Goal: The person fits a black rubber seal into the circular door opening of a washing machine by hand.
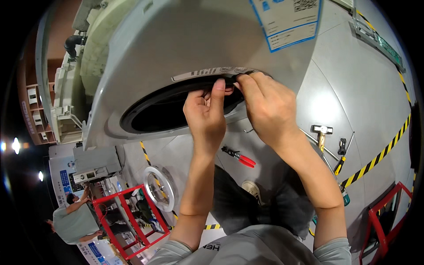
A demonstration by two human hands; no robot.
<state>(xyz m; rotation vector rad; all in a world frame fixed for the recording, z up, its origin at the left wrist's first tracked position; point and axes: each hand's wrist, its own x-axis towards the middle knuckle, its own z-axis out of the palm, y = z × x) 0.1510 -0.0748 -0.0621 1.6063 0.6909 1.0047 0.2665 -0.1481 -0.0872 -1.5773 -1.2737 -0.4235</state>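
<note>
A grey washing machine front panel (207, 42) with a round door opening fills the upper middle of the view. Around that opening runs a black rubber door seal (128, 119). My left hand (205, 117) has its fingers curled under the seal's upper edge, the thumb pressed on top. Close beside it, my right hand (271, 110) pinches the same edge at its right end. The fingertips of both hands are partly hidden behind the rubber. A printed strip label (207, 72) sits just above the opening.
On the floor lie red-handled pliers (240, 157), a hammer (321, 130) and a yellow-handled tool (340, 166). A round door ring (155, 189) is near a red frame (126, 225), with another person (73, 218) behind. Another red frame (375, 225) stands lower right.
</note>
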